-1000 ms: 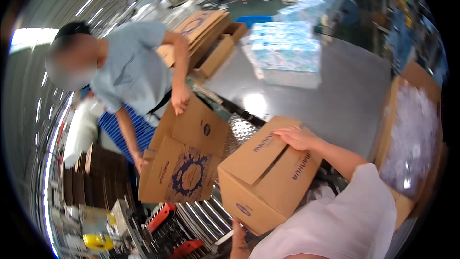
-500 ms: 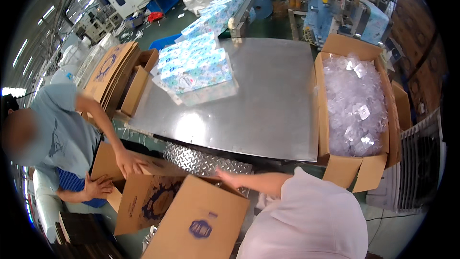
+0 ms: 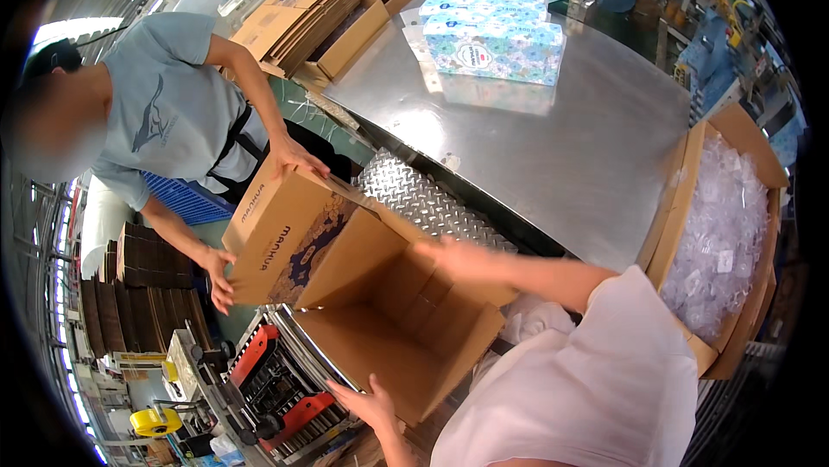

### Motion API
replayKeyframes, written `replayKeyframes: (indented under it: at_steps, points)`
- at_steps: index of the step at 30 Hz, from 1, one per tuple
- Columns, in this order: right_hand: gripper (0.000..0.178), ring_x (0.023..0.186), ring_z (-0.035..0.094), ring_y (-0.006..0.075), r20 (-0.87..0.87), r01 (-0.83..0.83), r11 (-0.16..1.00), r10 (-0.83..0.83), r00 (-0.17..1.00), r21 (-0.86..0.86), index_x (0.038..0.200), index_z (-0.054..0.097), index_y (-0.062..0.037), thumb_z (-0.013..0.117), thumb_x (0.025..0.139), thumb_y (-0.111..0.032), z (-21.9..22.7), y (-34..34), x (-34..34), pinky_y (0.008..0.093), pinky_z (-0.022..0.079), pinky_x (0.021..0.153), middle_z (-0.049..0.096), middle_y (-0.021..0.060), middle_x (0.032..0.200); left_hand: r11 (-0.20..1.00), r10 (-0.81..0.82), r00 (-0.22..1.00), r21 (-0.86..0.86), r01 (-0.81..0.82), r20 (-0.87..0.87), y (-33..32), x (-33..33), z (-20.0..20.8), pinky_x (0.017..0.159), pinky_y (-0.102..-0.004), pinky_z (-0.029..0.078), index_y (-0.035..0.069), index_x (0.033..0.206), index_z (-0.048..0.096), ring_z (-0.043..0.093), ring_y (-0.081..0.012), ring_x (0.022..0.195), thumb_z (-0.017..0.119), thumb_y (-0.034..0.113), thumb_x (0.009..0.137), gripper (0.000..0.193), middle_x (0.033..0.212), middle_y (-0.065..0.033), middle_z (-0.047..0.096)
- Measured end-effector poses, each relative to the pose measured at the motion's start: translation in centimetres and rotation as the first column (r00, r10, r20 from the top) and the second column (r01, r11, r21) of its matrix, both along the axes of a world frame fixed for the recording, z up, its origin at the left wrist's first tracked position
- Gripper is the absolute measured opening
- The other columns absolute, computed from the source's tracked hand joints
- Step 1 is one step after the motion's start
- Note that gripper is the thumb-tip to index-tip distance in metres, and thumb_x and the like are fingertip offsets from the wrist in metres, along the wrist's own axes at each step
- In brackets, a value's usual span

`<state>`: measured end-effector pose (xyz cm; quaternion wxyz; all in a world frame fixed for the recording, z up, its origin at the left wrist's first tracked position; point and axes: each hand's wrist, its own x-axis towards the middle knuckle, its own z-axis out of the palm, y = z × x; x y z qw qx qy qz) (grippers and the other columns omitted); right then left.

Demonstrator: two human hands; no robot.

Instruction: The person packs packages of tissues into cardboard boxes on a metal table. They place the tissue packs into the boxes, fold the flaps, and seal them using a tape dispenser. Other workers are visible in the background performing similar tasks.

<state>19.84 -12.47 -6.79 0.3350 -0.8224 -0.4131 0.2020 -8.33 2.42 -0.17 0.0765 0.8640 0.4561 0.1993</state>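
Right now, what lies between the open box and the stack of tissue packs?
In the head view, a diamond-plate strip, then bare steel table, separate the cardboard box from the tissue packs.

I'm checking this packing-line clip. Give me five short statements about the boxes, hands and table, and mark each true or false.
1. The open cardboard box in front of the wearer is empty. True.
2. The right hand is at the box's upper flap. True, though it is blurred.
3. The left hand rests on the steel table. False: it holds the box's lower edge, near the red machine.
4. The co-worker in the grey shirt keeps both hands off the box. False: both their hands grip its printed side.
5. The wrapped blue packs lie inside the carton on the right. False: they sit on the table; that carton holds clear plastic.
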Motion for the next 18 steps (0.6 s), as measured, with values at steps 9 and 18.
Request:
replayKeyframes:
  at_steps: [9,18]
  points:
    - [0.098,0.128,0.026,0.0479,0.159,0.190,0.854,-0.127,0.979,-0.485,0.139,0.019,0.0060,0.067,0.071,-0.046,-6.7,2.4,-3.4,0.0579,0.032,0.099,0.027,0.0305,0.138,0.649,0.080,0.901,-0.708,0.278,0.427,6.8,-6.3,-8.5,0.090,-0.0318,0.042,-0.006,0.123,0.044,0.055,-0.0227,0.102,0.052,-0.002,0.086,0.037,0.112,-0.0151,0.057]
    - [0.032,0.101,0.059,0.0353,0.039,-0.029,0.824,0.061,0.997,-0.566,0.096,0.064,-0.0008,0.057,0.076,-0.025,-5.3,-3.8,7.5,0.0433,0.048,0.083,0.059,0.0236,0.108,0.577,-0.059,0.962,-0.777,0.251,0.267,0.8,7.1,-5.8,0.081,-0.0292,0.045,-0.003,0.118,0.049,0.058,-0.0179,0.094,0.060,0.005,0.085,0.035,0.100,-0.0147,0.063]
